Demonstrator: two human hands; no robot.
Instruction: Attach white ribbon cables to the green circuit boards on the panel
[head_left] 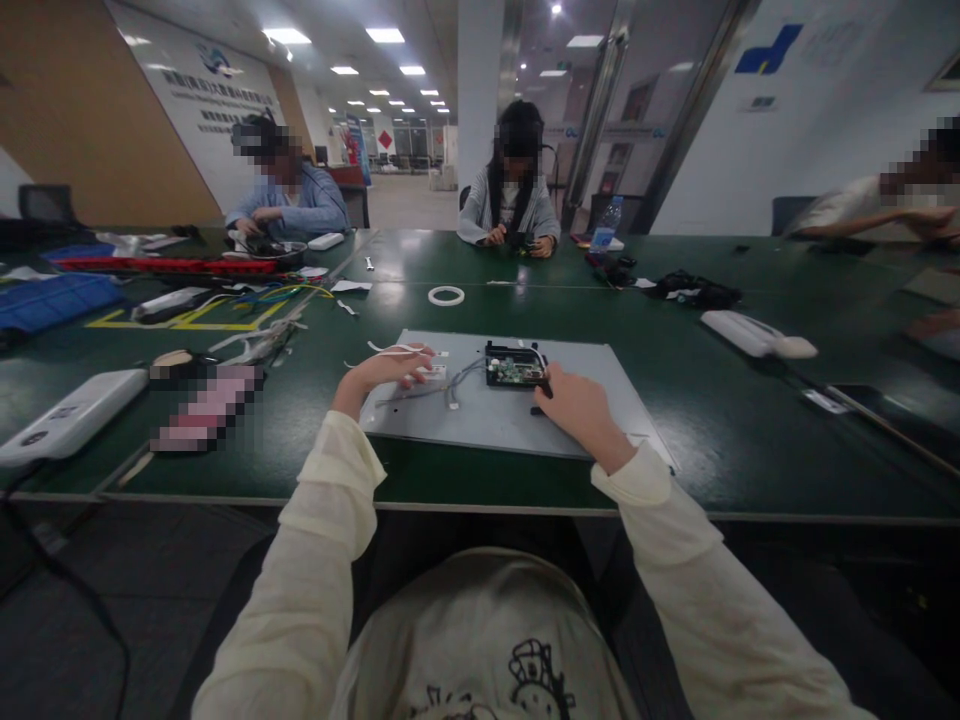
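Note:
A black frame with a green circuit board (515, 368) lies on a grey mat (487, 425), with grey wires (466, 374) running out from its left side. At its right edge my right hand (581, 405) has its fingers closed on the frame's lower right corner. My left hand (386, 376) is over the mat's left part, its fingers apart beside a small white piece (435, 372). A thin white strip (397, 349) lies across the back of that hand; whether the fingers touch the white piece is too small to tell.
A white tape ring (446, 296) lies beyond the mat. White power strips (75, 415) (754, 335), a blue tray (56, 302), cables and a bottle (607, 225) are around the green table. Several people sit at its far and right sides.

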